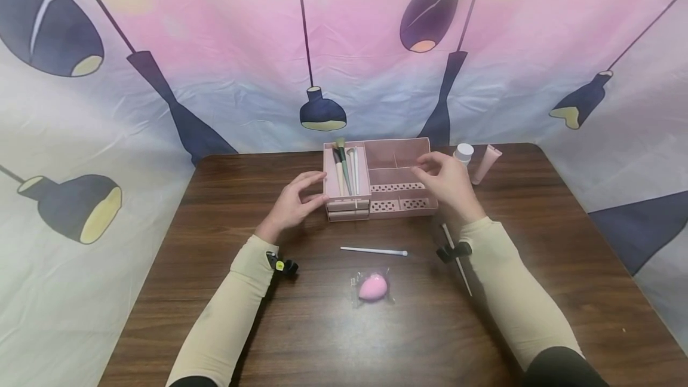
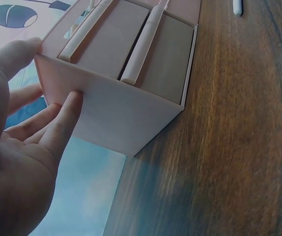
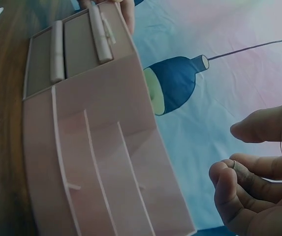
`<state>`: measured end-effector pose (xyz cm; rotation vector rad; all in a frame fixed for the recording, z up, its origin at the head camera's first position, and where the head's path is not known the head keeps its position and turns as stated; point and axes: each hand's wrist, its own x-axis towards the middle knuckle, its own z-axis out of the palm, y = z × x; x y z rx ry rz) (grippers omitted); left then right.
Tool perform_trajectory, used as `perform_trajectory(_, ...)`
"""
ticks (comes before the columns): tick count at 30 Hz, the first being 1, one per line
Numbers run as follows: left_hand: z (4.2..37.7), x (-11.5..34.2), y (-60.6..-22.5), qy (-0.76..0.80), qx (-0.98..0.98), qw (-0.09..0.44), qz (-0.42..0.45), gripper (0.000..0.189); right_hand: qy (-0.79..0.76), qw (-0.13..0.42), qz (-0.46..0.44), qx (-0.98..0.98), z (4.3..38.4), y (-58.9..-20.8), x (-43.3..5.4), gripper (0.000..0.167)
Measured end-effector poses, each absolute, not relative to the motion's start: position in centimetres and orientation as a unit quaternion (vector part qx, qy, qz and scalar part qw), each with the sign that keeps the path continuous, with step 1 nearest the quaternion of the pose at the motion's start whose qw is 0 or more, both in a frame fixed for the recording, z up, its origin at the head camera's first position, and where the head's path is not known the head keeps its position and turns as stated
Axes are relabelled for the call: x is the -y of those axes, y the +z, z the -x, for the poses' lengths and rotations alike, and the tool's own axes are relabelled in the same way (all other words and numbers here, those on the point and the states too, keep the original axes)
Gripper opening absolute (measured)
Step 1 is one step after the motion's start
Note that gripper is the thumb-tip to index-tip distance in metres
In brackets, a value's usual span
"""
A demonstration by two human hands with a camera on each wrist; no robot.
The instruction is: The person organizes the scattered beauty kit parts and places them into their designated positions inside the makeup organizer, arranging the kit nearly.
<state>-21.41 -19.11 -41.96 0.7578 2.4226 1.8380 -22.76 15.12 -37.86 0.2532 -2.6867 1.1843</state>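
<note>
A pink desktop organizer (image 1: 398,163) with two small drawers (image 2: 158,46) stands near the table's back edge. Several makeup brushes (image 1: 346,169) lie in its top left tray. My left hand (image 1: 292,205) is at the organizer's left side, fingertips touching the side wall (image 2: 111,108) and the thumb at its upper edge. Above the right-hand compartments (image 3: 104,167) hovers my right hand (image 1: 448,184), apart from the organizer. Its fingers are loosely bent, with nothing seen between thumb and fingers in the right wrist view.
A thin white brush (image 1: 373,251) lies in front of the organizer, with a wrapped pink makeup sponge (image 1: 373,287) nearer me. Another slim stick-like item (image 1: 462,270) lies partly under my right wrist. A white-capped jar (image 1: 464,152) and a pink tube (image 1: 486,164) stand at the back right.
</note>
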Motion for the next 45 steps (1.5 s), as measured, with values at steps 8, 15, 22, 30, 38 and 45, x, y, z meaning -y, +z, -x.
perform_trajectory(8, 21.4, 19.3, -41.9, 0.582, -0.779, 0.006, -0.235, 0.052, 0.381, 0.085, -0.07, 0.918, 21.3, -39.4, -16.6, 0.028)
perform_trajectory(15, 21.2, 19.3, -41.8, 0.57, -0.786, 0.002, -0.24, 0.051, 0.371, 0.091, -0.059, 0.922, 20.2, -40.4, -17.9, 0.031)
perform_trajectory(22, 21.2, 19.2, -41.8, 0.571, -0.784, 0.003, -0.243, 0.05, 0.376, 0.071, -0.05, 0.922, 18.9, -41.3, -19.2, 0.027)
perform_trajectory(30, 21.3, 19.3, -41.9, 0.568, -0.786, 0.005, -0.242, 0.05, 0.372, 0.051, -0.04, 0.926, 18.2, -42.2, -19.9, 0.03)
perform_trajectory(38, 21.2, 19.3, -41.9, 0.579, -0.778, 0.005, -0.243, 0.051, 0.363, 0.049, -0.04, 0.93, 17.8, -42.9, -20.4, 0.032)
perform_trajectory(45, 21.3, 19.2, -41.9, 0.578, -0.78, 0.006, -0.241, 0.051, 0.351, 0.039, -0.041, 0.935, 17.4, -43.8, -20.9, 0.028)
